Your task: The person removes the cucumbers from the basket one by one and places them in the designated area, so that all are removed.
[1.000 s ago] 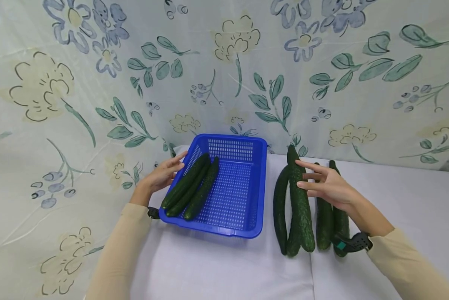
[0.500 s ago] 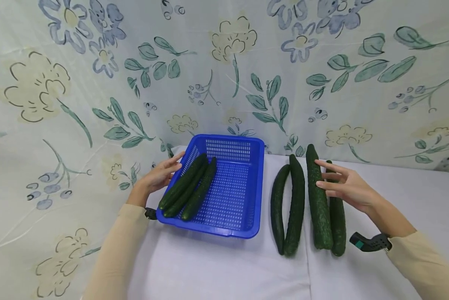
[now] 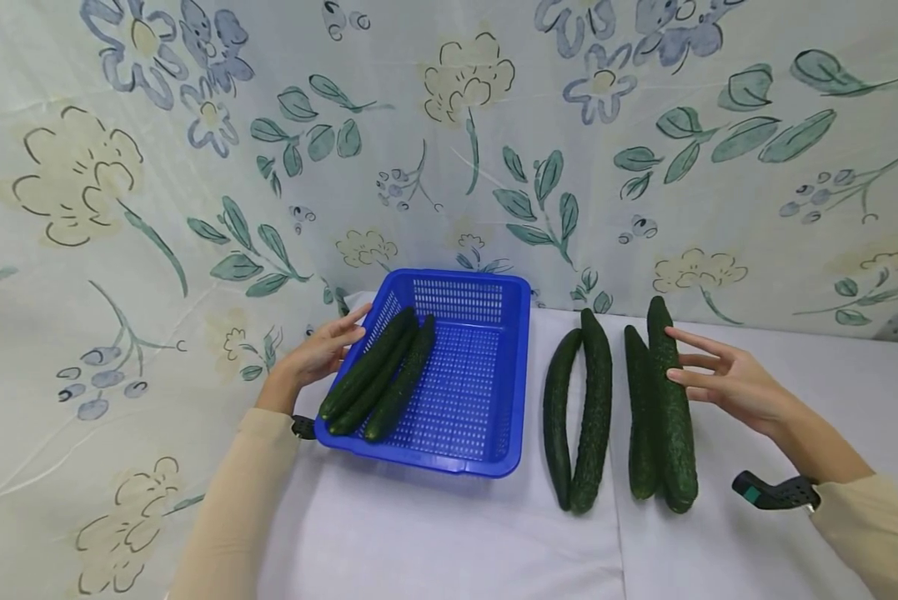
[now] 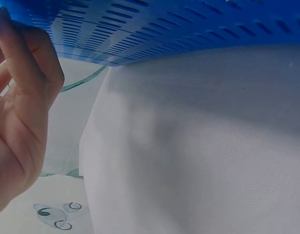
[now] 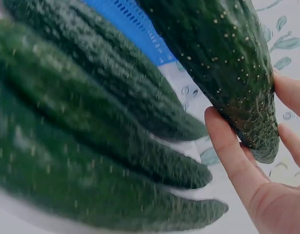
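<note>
In the head view, a dark green cucumber (image 3: 677,442) hangs from my right hand (image 3: 744,387); the thumb and fingers pinch it near its far end. The right wrist view shows that end of the held cucumber (image 5: 228,63) between the fingertips, above the others lying there. To its left lies another cucumber (image 3: 641,425), partly overlapped. At the left, my left hand (image 3: 317,354) touches the outer left side of a blue perforated basket (image 3: 525,375) with relaxed fingers. In the left wrist view, the basket's slotted wall (image 4: 164,29) fills the top.
Inside the basket, along its left side, lie 3 cucumbers (image 3: 403,379). Right of the basket, a curved cucumber (image 3: 559,417) and a straighter one (image 3: 594,417) lie side by side on the white cloth (image 3: 449,533). A flower-printed curtain (image 3: 418,167) stands behind.
My right hand has carried the pinched cucumber rightward, from over the pair beside the basket to the far right of the row. My left hand and the basket have stayed in place.
</note>
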`<state>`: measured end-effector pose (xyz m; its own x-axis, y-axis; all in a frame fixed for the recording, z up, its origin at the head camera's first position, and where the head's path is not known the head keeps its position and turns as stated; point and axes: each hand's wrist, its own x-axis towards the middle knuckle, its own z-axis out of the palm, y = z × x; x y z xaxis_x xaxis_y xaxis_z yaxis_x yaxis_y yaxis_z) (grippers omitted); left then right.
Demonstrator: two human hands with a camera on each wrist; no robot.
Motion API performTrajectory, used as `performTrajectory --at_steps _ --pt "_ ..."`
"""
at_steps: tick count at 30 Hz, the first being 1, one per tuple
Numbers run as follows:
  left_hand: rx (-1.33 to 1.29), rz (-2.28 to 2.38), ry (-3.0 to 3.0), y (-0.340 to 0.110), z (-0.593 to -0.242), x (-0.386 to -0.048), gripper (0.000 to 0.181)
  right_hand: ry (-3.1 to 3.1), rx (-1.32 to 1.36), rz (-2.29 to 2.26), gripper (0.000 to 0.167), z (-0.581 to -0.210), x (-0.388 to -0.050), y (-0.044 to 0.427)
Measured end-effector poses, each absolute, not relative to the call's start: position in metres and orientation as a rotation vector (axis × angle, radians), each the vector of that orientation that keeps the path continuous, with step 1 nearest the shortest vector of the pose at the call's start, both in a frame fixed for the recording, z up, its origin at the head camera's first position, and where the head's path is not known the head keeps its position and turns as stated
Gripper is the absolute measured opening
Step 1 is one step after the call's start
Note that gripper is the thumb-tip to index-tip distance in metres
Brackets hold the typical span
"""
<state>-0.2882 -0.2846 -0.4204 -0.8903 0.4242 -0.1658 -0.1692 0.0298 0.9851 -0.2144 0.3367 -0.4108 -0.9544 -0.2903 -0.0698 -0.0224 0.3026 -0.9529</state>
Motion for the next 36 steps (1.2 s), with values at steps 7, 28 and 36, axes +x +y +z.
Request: performTrajectory --at_steps 7,28,36 --pt "0.275 1.895 1.913 -0.285 -0.421 -0.289 0.056 2.378 -0.283 -1.674 0.070 -0.419 -0.216 0.357" --pt "0.273 1.893 1.922 -0.285 -0.421 -0.289 0.057 2.421 -0.238 -1.592 0.072 -0.444 -0.218 0.406" --pt "0.268 1.891 1.935 -0.285 -0.420 -0.288 0.057 2.397 -0.188 -1.584 0.074 -0.451 -0.218 0.409"
